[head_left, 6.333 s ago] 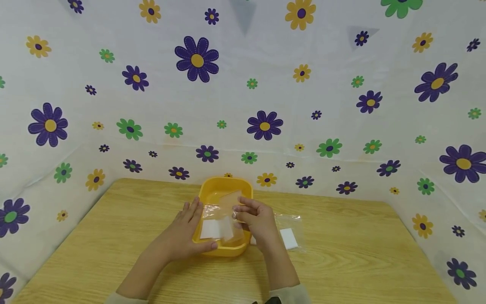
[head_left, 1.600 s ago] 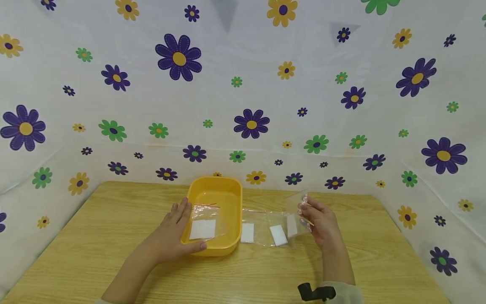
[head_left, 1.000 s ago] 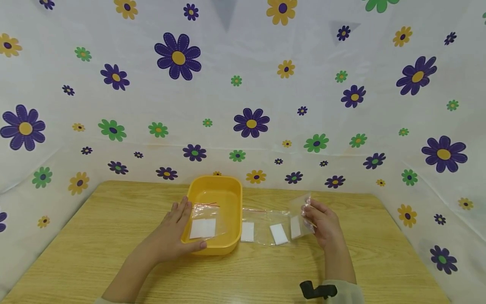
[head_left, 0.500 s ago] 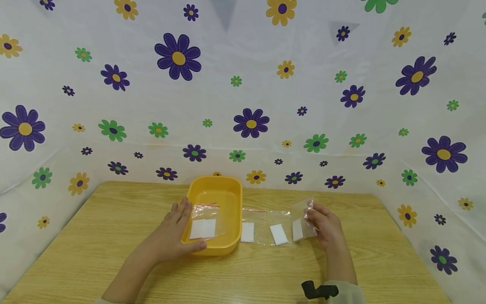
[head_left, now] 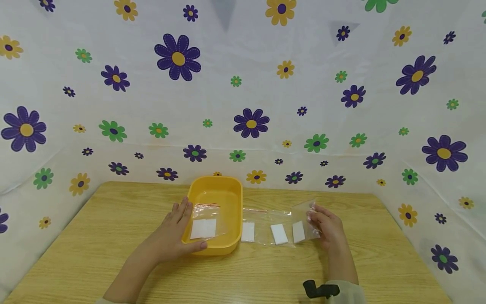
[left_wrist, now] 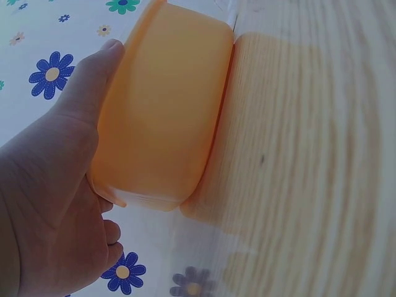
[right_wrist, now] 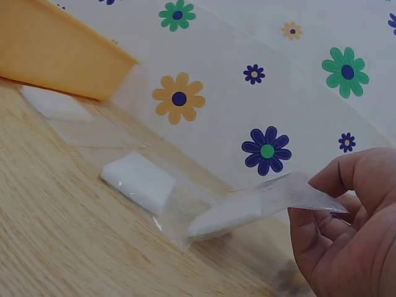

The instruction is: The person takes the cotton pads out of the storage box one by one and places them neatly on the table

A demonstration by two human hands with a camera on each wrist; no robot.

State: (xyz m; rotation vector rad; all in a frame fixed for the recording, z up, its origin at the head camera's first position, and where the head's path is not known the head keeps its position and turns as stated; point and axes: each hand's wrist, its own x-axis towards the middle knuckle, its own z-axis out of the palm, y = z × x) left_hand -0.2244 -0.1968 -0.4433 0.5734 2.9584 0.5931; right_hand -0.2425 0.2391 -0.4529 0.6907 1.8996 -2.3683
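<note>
Beside a yellow plastic tub (head_left: 224, 250), my left hand (head_left: 167, 238) lies along its left rim, thumb stretched along the front edge. Inside the tub is a clear zip bag (head_left: 203, 228) with a white flat insert and a red seal line. My right hand (head_left: 327, 226) pinches another clear bag (head_left: 298, 232) by its right edge. In the right wrist view the held bag (right_wrist: 230, 212) slants from the fingers down to the table, its white insert low down. Two more bags lie in a row right of the tub, with white inserts: a near one (head_left: 247, 232) and a middle one (head_left: 279, 234).
The wooden table (head_left: 243, 278) backs onto a white cloth (head_left: 212, 101) printed with purple, yellow and green flowers, which also rises at both sides. A black strap piece (head_left: 320, 290) sits at my right sleeve (head_left: 345, 292).
Since the oldest frame my right hand has moved from over the tub to the right with a bag, which has lowered toward the table at the row's end. My left hand stays at the tub.
</note>
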